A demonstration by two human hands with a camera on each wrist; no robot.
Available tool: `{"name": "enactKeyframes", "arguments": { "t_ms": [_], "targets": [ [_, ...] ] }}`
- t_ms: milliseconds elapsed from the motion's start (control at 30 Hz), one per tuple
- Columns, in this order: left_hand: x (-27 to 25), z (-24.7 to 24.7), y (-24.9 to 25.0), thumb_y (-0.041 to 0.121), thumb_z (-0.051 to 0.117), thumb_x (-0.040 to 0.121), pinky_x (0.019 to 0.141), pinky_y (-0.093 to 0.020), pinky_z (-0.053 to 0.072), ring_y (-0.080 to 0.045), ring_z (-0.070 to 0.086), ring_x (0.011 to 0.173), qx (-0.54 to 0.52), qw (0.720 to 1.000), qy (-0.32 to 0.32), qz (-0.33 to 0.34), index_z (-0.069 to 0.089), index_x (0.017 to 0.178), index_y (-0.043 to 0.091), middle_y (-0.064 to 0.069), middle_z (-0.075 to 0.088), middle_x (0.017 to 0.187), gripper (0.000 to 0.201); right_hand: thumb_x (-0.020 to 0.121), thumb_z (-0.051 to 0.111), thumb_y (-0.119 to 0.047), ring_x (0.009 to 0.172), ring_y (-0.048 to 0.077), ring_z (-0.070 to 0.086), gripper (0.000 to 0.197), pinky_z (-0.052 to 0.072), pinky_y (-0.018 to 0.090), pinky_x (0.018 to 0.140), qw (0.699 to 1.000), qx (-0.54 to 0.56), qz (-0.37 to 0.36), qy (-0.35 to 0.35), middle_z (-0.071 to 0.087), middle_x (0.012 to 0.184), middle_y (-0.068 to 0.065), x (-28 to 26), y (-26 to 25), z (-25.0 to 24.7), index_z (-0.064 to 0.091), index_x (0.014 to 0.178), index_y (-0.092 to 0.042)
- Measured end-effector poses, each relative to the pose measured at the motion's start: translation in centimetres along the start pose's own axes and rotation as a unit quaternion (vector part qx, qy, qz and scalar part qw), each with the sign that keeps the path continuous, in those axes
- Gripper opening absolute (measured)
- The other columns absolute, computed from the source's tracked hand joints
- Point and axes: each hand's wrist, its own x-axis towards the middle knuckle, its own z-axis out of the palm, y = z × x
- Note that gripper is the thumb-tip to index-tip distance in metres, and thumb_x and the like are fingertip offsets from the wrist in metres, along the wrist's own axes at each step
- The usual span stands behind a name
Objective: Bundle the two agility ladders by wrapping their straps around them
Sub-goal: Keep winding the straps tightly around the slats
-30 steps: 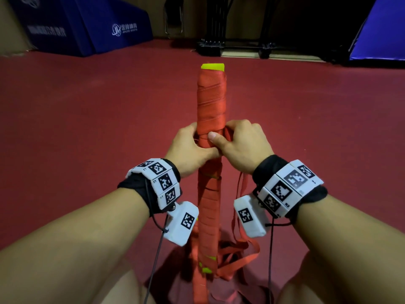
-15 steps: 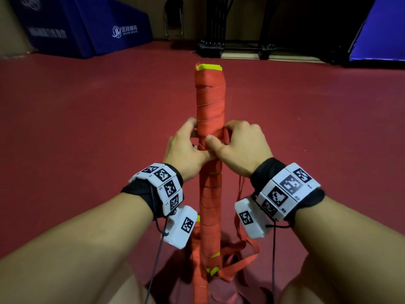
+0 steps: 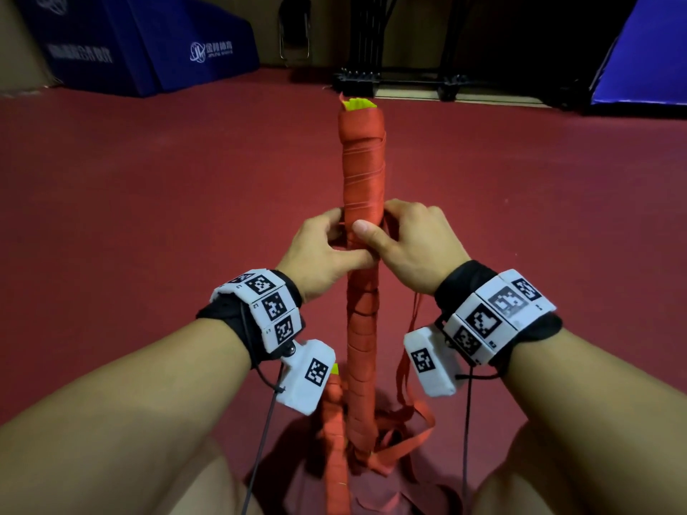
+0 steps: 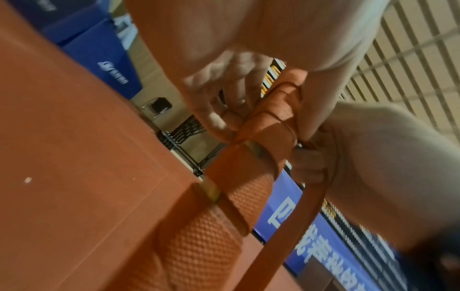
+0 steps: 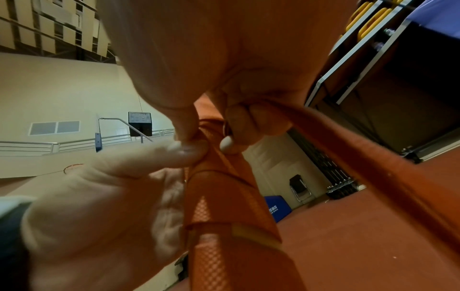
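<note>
An agility ladder bundle [image 3: 362, 172] stands upright in front of me, wound in orange strap with yellow-green rungs showing at its top. My left hand [image 3: 323, 250] grips its middle from the left, thumb across the front. My right hand [image 3: 405, 243] holds it from the right, thumb pressed on the wrap, fingers curled round the strap [image 5: 348, 149]. The loose strap [image 3: 405, 403] hangs down from that hand to a heap on the floor. A second wrapped ladder bundle [image 3: 334, 440] lies low beside the first, partly hidden by my left wrist camera.
Red gym floor [image 3: 148, 217] spreads all around. Blue padded blocks [image 3: 141, 42] stand at the far left and a blue mat [image 3: 647, 57] at the far right. A black metal rack [image 3: 405, 76] and a folding chair [image 3: 295, 35] stand against the back wall.
The upright bundle has turned slightly and my hands have shifted on it. My left fingers moved round the bundle's left side; my right thumb now presses the front wrap.
</note>
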Motion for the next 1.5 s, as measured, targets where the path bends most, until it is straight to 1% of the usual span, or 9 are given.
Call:
{"name": "enactKeyframes", "arguments": {
  "t_ms": [133, 267, 400, 567, 800, 1033, 1267, 1400, 1500],
  "targets": [
    [0.1, 0.1, 0.2, 0.038, 0.083, 0.056, 0.085, -0.034, 0.057, -0.012, 0.069, 0.089, 0.007, 1.000, 0.021, 0.016, 0.073, 0.100, 0.033, 0.004, 0.076, 0.093, 0.045, 0.098, 0.051, -0.050, 0.081, 0.035, 0.062, 0.037, 0.050, 0.044, 0.074, 1.000, 0.006, 0.002, 0.011, 0.069, 0.082, 0.008, 0.1, 0.0, -0.1, 0.068, 0.094, -0.017],
    [-0.1, 0.2, 0.0, 0.047, 0.079, 0.055, 0.068, -0.032, 0.053, -0.008, 0.061, 0.081, 0.030, 0.999, 0.041, 0.000, 0.070, 0.096, 0.041, 0.013, 0.068, 0.081, 0.042, 0.099, 0.050, -0.050, 0.082, 0.037, 0.061, 0.037, 0.048, 0.041, 0.074, 1.000, 0.001, 0.011, 0.008, 0.068, 0.081, 0.009, 0.3, 0.0, 0.2, 0.067, 0.090, -0.018],
    [-0.2, 0.2, -0.1, 0.053, 0.078, 0.055, 0.074, -0.047, 0.060, -0.008, 0.063, 0.087, 0.045, 0.997, 0.058, -0.018, 0.070, 0.101, 0.035, 0.011, 0.069, 0.087, 0.050, 0.098, 0.051, -0.052, 0.079, 0.039, 0.060, 0.043, 0.048, 0.044, 0.073, 0.999, 0.007, 0.029, 0.017, 0.061, 0.071, 0.007, 0.3, -0.3, 0.2, 0.056, 0.070, -0.019],
    [-0.5, 0.3, 0.3, 0.043, 0.082, 0.055, 0.083, -0.039, 0.061, -0.005, 0.072, 0.094, 0.038, 0.997, 0.065, -0.027, 0.069, 0.110, 0.022, 0.006, 0.077, 0.098, 0.060, 0.091, 0.053, -0.063, 0.083, 0.040, 0.061, 0.050, 0.051, 0.043, 0.076, 0.997, 0.009, 0.065, 0.043, 0.066, 0.077, 0.013, 0.2, -0.3, 0.5, 0.048, 0.062, -0.023],
    [-0.5, 0.0, 0.4, 0.036, 0.085, 0.050, 0.077, -0.048, 0.063, -0.018, 0.075, 0.082, 0.058, 0.994, 0.090, -0.031, 0.068, 0.096, 0.029, 0.002, 0.078, 0.085, 0.050, 0.059, 0.037, -0.092, 0.071, 0.036, 0.060, 0.075, 0.052, 0.042, 0.066, 0.998, -0.017, 0.054, 0.036, 0.061, 0.069, 0.009, -0.4, -1.1, 0.4, 0.055, 0.067, -0.020],
    [-0.4, 0.6, 1.2, 0.041, 0.078, 0.051, 0.081, -0.052, 0.061, -0.015, 0.070, 0.079, 0.030, 0.996, 0.075, -0.030, 0.073, 0.099, 0.025, -0.001, 0.077, 0.088, 0.051, 0.085, 0.055, -0.066, 0.072, 0.031, 0.061, 0.048, 0.051, 0.042, 0.067, 0.998, 0.032, 0.035, 0.031, 0.060, 0.066, 0.000, 0.0, -0.9, 0.0, 0.070, 0.085, -0.020],
    [-0.4, -0.1, 0.7, 0.018, 0.077, 0.060, 0.085, -0.032, 0.057, -0.010, 0.071, 0.097, 0.023, 0.998, 0.035, -0.039, 0.059, 0.104, 0.026, 0.002, 0.075, 0.103, 0.049, 0.092, 0.058, -0.050, 0.091, 0.033, 0.063, 0.032, 0.052, 0.039, 0.083, 0.998, 0.023, 0.057, 0.022, 0.070, 0.081, 0.000, 0.6, 0.8, 0.5, 0.071, 0.094, -0.021],
    [-0.4, 0.0, -0.3, 0.010, 0.077, 0.065, 0.077, -0.039, 0.061, -0.018, 0.075, 0.091, -0.011, 0.998, 0.020, -0.054, 0.054, 0.109, 0.027, -0.002, 0.077, 0.099, 0.052, 0.093, 0.063, -0.046, 0.100, 0.033, 0.061, 0.031, 0.049, 0.035, 0.085, 0.998, 0.019, 0.063, 0.023, 0.071, 0.093, 0.005, 0.7, 0.8, 0.6, 0.072, 0.102, -0.018],
    [-0.3, 0.1, -0.6, 0.001, 0.082, 0.076, 0.066, -0.027, 0.055, -0.013, 0.074, 0.089, -0.017, 0.998, 0.018, -0.051, 0.052, 0.115, 0.023, -0.002, 0.075, 0.103, 0.054, 0.092, 0.063, -0.048, 0.101, 0.034, 0.060, 0.029, 0.046, 0.034, 0.084, 0.996, 0.024, 0.075, 0.033, 0.071, 0.095, 0.008, 0.8, 0.8, 0.7, 0.069, 0.097, -0.020]
  ]
}}
